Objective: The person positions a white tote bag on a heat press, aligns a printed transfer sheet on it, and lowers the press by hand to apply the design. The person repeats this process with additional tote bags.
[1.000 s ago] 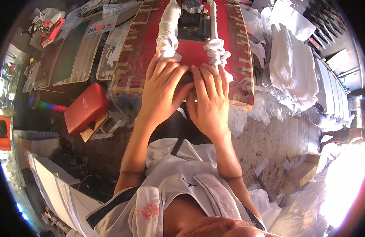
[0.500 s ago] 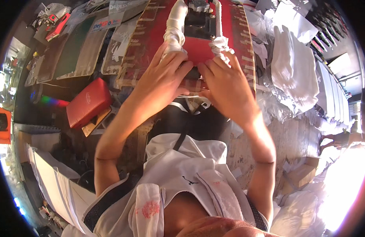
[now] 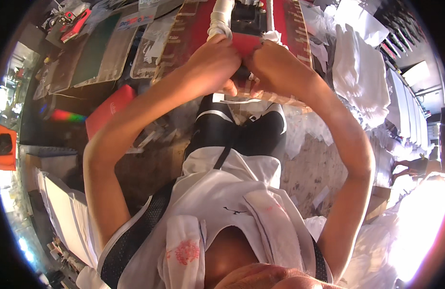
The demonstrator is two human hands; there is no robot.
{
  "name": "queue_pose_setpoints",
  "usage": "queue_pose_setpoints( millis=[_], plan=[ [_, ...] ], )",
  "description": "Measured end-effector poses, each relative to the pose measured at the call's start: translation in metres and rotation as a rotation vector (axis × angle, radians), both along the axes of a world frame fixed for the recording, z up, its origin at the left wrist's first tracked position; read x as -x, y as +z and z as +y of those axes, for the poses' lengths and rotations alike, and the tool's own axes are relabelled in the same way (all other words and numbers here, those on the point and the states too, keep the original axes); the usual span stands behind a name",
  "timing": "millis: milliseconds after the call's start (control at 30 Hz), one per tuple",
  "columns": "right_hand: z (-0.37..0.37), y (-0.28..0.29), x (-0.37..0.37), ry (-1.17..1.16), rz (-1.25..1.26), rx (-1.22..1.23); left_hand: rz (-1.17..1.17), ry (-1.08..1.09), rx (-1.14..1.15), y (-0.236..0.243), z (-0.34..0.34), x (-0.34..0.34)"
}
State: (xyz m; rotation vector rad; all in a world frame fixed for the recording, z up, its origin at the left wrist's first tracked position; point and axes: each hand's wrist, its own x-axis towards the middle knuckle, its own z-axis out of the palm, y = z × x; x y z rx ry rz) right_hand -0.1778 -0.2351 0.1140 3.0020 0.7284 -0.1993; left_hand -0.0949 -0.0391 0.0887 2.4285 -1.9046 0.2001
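A U-shaped handle with two white-wrapped bars [image 3: 220, 19] runs down over a red board [image 3: 191, 24]. Curled over the near end of the left bar is my left hand [image 3: 214, 62], thumb pointing down. My right hand [image 3: 278, 65] is closed in the same way at the end of the thinner right bar [image 3: 270, 19]. The backs of both hands hide most of what lies between them. A black metal part [image 3: 249, 21] sits between the bars. Below my thumbs, a white strip [image 3: 237, 100] shows at the board's near edge.
Brown and green boards [image 3: 104, 50] lie at the far left, with a red box [image 3: 111, 108] below them, partly behind my left arm. Folded white cloth [image 3: 360, 72] and clear plastic are heaped on the right. More white sheets [image 3: 63, 207] stand at the lower left.
Both hands have moved farther away and curled more tightly over the bar ends. My elbows have swung outward, and the left forearm covers more of the red box.
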Motion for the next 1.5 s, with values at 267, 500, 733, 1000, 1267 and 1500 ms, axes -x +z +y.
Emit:
queue_pose_setpoints(
  millis=[267,500,733,1000,1267,1500],
  plan=[
    [0.007,0.004,-0.011,0.13,-0.071,0.162,-0.059,0.027,-0.135,0.007,-0.009,-0.001],
    [0.016,0.025,0.012,-0.167,-0.396,0.197,-0.285,0.096,0.116,0.037,-0.004,0.023],
    [0.012,0.118,0.066,-0.024,-0.84,-0.286,-0.558,-0.267,1.263,0.116,-0.001,0.053],
    [-0.001,0.091,0.157,0.263,-0.362,-0.837,0.274,-0.099,0.725,0.064,0.071,0.103],
    [-0.015,-0.026,0.155,-0.464,-0.17,-0.609,0.38,0.191,0.478,-0.053,0.05,0.069],
    [-0.03,-0.091,0.097,-0.39,-0.476,-0.404,0.19,0.238,0.346,-0.092,0.034,0.048]
  ],
)
